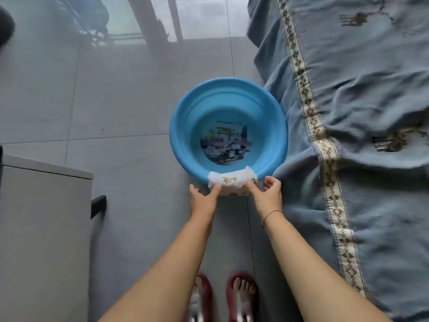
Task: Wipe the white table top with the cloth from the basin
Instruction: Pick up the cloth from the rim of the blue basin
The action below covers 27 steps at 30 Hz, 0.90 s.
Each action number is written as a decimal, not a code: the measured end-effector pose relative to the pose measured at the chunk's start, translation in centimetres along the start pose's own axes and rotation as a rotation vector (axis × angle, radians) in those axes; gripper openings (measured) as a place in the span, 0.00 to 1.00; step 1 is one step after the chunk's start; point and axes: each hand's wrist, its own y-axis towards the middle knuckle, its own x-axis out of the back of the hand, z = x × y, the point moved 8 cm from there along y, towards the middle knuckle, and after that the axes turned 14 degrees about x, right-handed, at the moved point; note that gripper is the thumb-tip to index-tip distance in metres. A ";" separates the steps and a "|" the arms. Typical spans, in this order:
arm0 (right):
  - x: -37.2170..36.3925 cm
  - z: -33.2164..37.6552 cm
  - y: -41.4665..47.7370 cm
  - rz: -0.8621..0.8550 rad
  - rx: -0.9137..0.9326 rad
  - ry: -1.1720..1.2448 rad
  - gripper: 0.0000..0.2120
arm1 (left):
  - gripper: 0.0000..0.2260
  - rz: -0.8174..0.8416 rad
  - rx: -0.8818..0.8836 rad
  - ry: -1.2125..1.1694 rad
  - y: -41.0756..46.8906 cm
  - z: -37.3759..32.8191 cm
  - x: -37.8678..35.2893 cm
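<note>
Fingers of left hand (204,196) and right hand (267,191) pinching cloth (232,184) draped over blue basin (185,145) rim; label writing unreadable

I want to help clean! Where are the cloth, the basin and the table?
cloth (228,182), head view, printed middle.
basin (185,117), head view, left inner wall.
table (34,228), head view, bare top.

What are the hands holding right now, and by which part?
Both hands grip the white cloth draped over the basin rim: left hand at its left end, right hand at its right end.

white table (44,228): cut by left edge | cloth (232,182): lower part behind hands | basin (228,126) print: blurred
</note>
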 end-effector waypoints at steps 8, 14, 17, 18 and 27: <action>-1.3 -2.5 1.2 0.002 -0.050 -0.068 0.17 | 0.17 0.052 0.066 -0.046 2.6 -0.3 -2.6; -0.8 -0.7 0.5 0.041 -0.040 -0.092 0.17 | 0.13 0.039 0.154 -0.064 1.6 -0.7 -1.8; -0.5 2.2 -0.2 0.107 0.041 -0.045 0.08 | 0.08 0.083 0.063 -0.016 -0.3 -2.1 -1.3; -0.2 3.4 -0.5 0.126 0.067 -0.028 0.08 | 0.07 0.100 0.010 0.012 -1.4 -2.8 -1.1; 3.5 19.6 -6.6 0.256 0.294 0.062 0.03 | 0.05 0.129 -0.276 -0.025 -16.5 -10.1 4.7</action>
